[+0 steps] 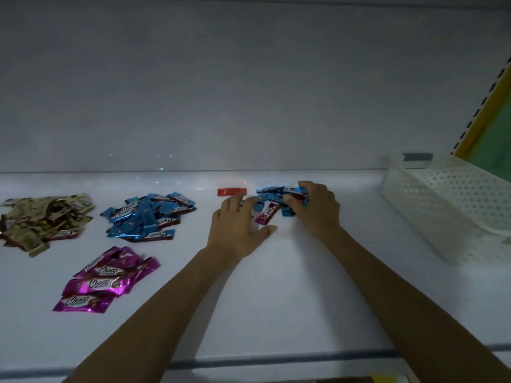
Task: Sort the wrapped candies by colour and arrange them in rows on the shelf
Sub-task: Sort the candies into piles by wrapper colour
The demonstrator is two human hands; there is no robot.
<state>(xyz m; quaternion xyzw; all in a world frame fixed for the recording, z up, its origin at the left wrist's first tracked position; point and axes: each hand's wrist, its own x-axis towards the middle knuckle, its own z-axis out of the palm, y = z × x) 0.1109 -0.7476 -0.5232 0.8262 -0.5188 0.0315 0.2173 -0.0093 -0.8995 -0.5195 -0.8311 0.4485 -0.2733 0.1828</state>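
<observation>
On the white shelf [276,286] lie three sorted heaps: gold candies [44,219] at far left, blue candies [149,217] beside them, and magenta candies [107,277] nearer the front. At the back middle sits a small mixed cluster of mostly blue candies [272,196] with one magenta candy [267,213] at its front. A single red candy [231,191] lies just left of it. My left hand [239,228] rests flat on the shelf, fingers spread at the cluster's left edge. My right hand [313,208] curls its fingers round blue candies on the cluster's right side.
A white perforated plastic basket [448,205] stands at the right end of the shelf. Behind it runs a yellow slotted upright [486,106]. The shelf's back wall [249,92] is plain white, and a dark strip marks the front edge [249,360].
</observation>
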